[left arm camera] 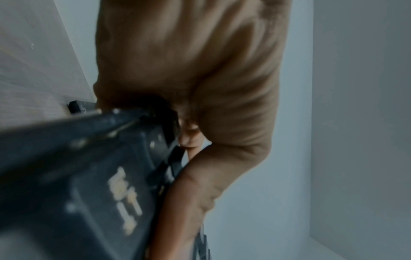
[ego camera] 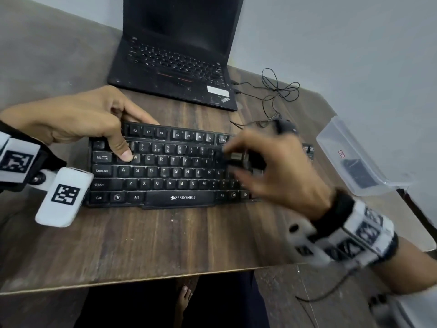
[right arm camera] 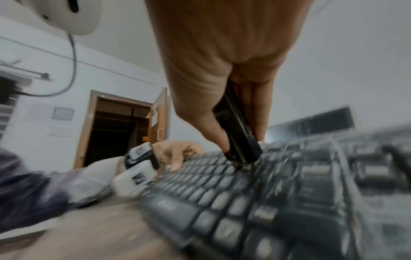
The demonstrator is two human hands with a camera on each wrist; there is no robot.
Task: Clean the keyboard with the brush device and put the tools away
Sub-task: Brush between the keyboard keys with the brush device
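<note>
A black Zebronics keyboard (ego camera: 165,176) lies across the middle of the wooden table (ego camera: 153,245). My left hand (ego camera: 94,121) grips its top-left corner, thumb on the key beside Tab and fingers curled over the back edge; the left wrist view shows the keyboard corner (left arm camera: 100,167) under the left hand (left arm camera: 189,61). My right hand (ego camera: 272,171), blurred by motion, pinches a small black brush device (ego camera: 238,158) over the keys at the right. In the right wrist view the brush device (right arm camera: 240,133) points down, its tip on the keyboard (right arm camera: 255,193), held between thumb and fingers (right arm camera: 200,112).
An open black laptop (ego camera: 175,60) stands behind the keyboard. A tangled thin cable (ego camera: 279,91) lies to its right, near a small dark object (ego camera: 286,126). A clear plastic box (ego camera: 354,159) holding something dark sits at the table's right edge. The table's front edge is near me.
</note>
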